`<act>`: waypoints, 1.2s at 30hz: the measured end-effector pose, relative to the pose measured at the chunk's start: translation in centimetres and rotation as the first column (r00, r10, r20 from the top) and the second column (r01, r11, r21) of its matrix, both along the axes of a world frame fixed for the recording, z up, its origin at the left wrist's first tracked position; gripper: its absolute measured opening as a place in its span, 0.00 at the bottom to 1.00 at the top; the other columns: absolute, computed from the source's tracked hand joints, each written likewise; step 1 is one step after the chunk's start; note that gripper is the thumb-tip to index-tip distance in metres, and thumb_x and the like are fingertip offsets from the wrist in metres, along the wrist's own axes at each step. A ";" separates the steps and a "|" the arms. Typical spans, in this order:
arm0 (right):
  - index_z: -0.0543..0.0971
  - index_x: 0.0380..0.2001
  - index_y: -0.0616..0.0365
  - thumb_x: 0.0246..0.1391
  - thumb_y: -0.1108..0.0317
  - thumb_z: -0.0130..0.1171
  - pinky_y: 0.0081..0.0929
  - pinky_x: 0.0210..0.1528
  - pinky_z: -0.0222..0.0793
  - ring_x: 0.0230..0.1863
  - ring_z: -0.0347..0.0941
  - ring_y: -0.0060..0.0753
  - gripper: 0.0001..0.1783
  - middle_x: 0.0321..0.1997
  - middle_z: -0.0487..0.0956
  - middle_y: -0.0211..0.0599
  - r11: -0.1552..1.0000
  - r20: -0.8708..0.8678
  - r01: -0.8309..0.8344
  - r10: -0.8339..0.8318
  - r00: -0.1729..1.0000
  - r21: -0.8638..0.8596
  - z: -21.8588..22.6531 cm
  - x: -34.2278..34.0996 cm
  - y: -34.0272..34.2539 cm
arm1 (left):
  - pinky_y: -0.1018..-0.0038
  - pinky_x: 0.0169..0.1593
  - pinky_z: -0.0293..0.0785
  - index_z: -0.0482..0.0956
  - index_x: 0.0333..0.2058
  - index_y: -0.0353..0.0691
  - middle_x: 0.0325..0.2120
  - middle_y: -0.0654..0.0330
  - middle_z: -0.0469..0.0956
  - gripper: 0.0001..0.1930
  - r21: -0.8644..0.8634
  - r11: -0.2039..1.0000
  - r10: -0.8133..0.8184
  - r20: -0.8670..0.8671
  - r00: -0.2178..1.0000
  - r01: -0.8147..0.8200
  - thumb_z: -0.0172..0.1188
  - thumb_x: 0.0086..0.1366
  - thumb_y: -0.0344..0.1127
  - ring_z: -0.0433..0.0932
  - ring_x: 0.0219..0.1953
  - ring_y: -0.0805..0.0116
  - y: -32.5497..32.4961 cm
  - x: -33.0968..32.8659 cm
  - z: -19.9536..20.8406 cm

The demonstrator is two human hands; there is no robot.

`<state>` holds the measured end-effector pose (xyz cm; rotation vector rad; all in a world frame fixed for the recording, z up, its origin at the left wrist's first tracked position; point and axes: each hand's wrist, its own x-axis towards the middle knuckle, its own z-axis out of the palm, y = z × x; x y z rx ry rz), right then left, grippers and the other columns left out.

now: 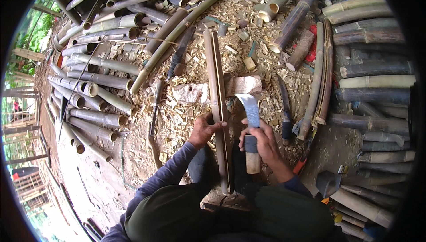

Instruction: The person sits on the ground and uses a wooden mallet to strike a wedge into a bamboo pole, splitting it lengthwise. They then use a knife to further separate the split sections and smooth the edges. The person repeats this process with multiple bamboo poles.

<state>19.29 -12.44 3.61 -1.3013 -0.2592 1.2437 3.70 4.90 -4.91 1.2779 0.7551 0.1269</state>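
My left hand [203,130] grips a long bamboo pole [215,95] from its left side, thumb laid across the front. A dark lengthwise gap runs down the pole, which stretches away from between my knees. In my right hand [262,142], just right of the pole, is a billhook [252,110] with a broad curved metal blade, its tip bending left. Dark wrapping covers the upper part of its pale wooden handle. The blade is apart from the bamboo. Under the pole lies a pale, rough-hewn wooden block [243,85], partly hidden by it.
Wood chips [195,71] cover the ground around the block. Bamboo lengths [104,80] pile up at left, with stacked dark poles [377,94] at right. Another curved blade [284,100] lies right of the block, and a long dark-handled tool [156,109] lies left.
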 end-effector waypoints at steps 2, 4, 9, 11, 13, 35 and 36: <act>0.70 0.58 0.62 0.72 0.61 0.45 0.27 0.25 0.78 0.22 0.77 0.28 0.19 0.28 0.79 0.39 0.997 -0.031 -0.033 0.031 0.999 -0.066 -0.2 -0.7 1.7 | 0.68 0.51 0.79 0.80 0.51 0.28 0.42 0.52 0.86 0.23 0.081 0.997 0.007 -0.056 0.998 -0.002 0.73 0.62 0.38 0.83 0.43 0.67 -0.5 0.2 0.2; 0.70 0.59 0.60 0.73 0.60 0.45 0.28 0.24 0.78 0.21 0.77 0.29 0.20 0.27 0.79 0.40 0.995 -0.075 -0.056 0.050 0.996 -0.078 -0.6 -1.2 2.1 | 0.67 0.48 0.80 0.81 0.49 0.27 0.40 0.49 0.86 0.24 0.155 0.988 -0.008 -0.105 0.994 0.024 0.73 0.62 0.40 0.84 0.40 0.65 -0.6 0.2 0.5; 0.69 0.60 0.61 0.72 0.60 0.45 0.30 0.22 0.78 0.20 0.78 0.31 0.20 0.27 0.79 0.40 0.991 -0.121 -0.088 0.076 0.990 -0.098 -1.4 -1.5 1.3 | 0.70 0.47 0.79 0.82 0.48 0.28 0.39 0.53 0.86 0.21 0.184 0.983 -0.002 -0.115 0.993 0.023 0.73 0.62 0.37 0.83 0.40 0.71 -0.4 0.1 1.1; 0.69 0.60 0.62 0.72 0.60 0.46 0.31 0.22 0.78 0.20 0.78 0.32 0.21 0.27 0.79 0.41 0.992 -0.146 -0.083 0.068 0.987 -0.094 -1.3 -1.6 1.3 | 0.70 0.47 0.79 0.82 0.48 0.28 0.39 0.53 0.86 0.21 0.177 0.984 -0.002 -0.098 0.995 0.019 0.73 0.62 0.38 0.83 0.40 0.70 -0.4 -0.1 0.8; 0.69 0.60 0.63 0.71 0.61 0.46 0.31 0.22 0.79 0.20 0.78 0.32 0.21 0.27 0.79 0.41 0.993 -0.176 -0.071 0.055 0.983 -0.089 -1.1 -1.7 1.4 | 0.70 0.47 0.79 0.82 0.48 0.28 0.40 0.53 0.86 0.21 0.156 0.988 -0.006 -0.086 0.996 0.019 0.73 0.63 0.38 0.83 0.40 0.70 -0.3 -0.2 0.5; 0.72 0.59 0.65 0.68 0.63 0.47 0.35 0.21 0.81 0.20 0.80 0.37 0.22 0.27 0.80 0.45 0.999 -0.034 -0.050 0.050 0.998 -0.013 -2.9 2.6 9.2 | 0.66 0.43 0.79 0.83 0.47 0.30 0.33 0.52 0.87 0.24 0.273 0.958 -0.040 -0.184 0.982 0.090 0.73 0.62 0.46 0.84 0.35 0.68 -0.5 -0.3 0.7; 0.72 0.59 0.65 0.68 0.63 0.47 0.35 0.21 0.81 0.20 0.80 0.37 0.22 0.27 0.81 0.45 0.999 -0.041 -0.041 0.040 0.998 -0.024 -2.8 2.6 9.0 | 0.66 0.43 0.79 0.83 0.47 0.30 0.33 0.52 0.87 0.24 0.257 0.961 -0.052 -0.195 0.979 0.102 0.73 0.62 0.46 0.84 0.35 0.68 -0.4 -0.2 1.0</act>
